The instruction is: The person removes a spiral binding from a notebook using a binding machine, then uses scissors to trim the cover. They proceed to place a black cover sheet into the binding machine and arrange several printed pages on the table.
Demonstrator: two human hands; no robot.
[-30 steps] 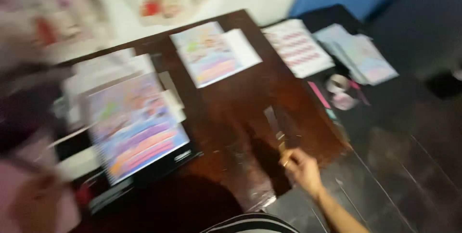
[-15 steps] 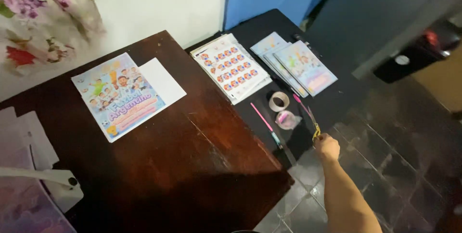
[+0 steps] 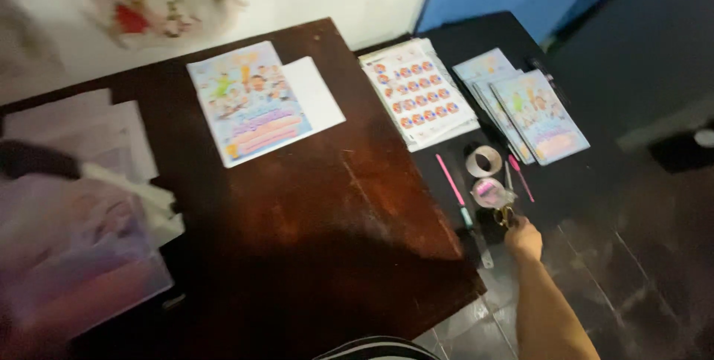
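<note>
Glossy dark wooden table (image 3: 312, 211); glossy paper booklet (image 3: 249, 103); scissors (image 3: 506, 204) probably metal.

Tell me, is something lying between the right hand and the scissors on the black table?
No, nothing visible does. The right hand is already at the yellow handles of the scissors. A roll of tape, a second roll and a pink pen lie just beyond, on the black table, not between them.

The right hand (image 3: 523, 239) grips scissors (image 3: 506, 204) beside tape rolls (image 3: 484, 161) on a black table (image 3: 595, 166).
</note>
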